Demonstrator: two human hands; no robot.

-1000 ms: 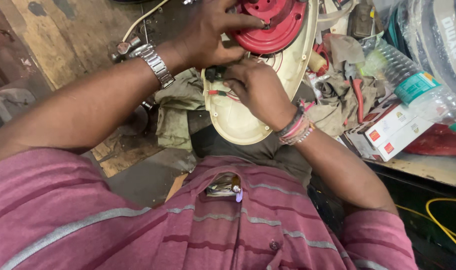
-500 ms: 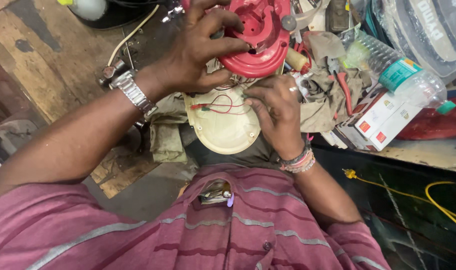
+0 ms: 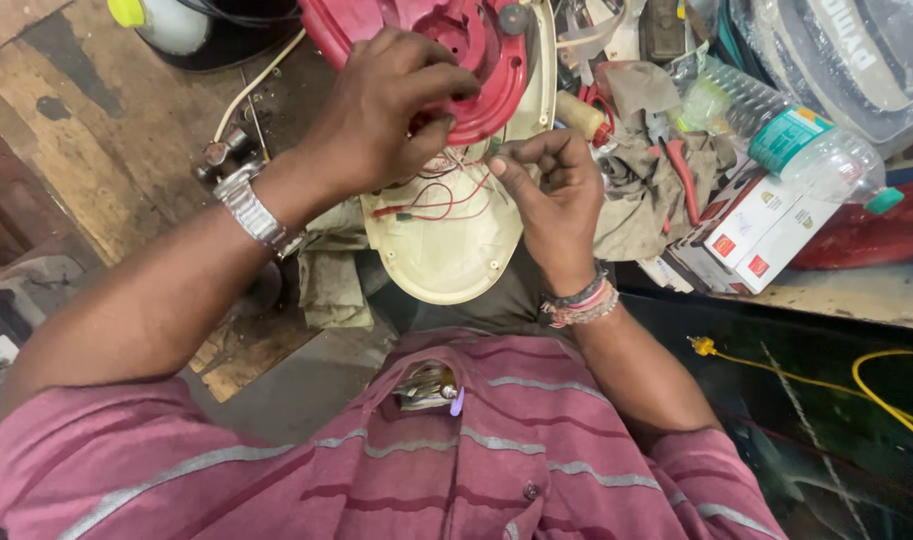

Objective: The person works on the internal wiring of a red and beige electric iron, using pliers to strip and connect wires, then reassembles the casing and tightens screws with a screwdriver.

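The hands worked over the worktop (image 3: 87, 110), the left hand (image 3: 382, 110) gripping the red motor housing (image 3: 477, 60) while the right hand (image 3: 547, 180) pinched a thin wire (image 3: 432, 200) above the cream base (image 3: 447, 250), apparently mid-rewiring, needing careful fingertips.

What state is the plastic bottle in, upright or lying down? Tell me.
Lying down. The plastic bottle rests on its side on the cluttered bench, green cap pointing right, beside the small boxes.
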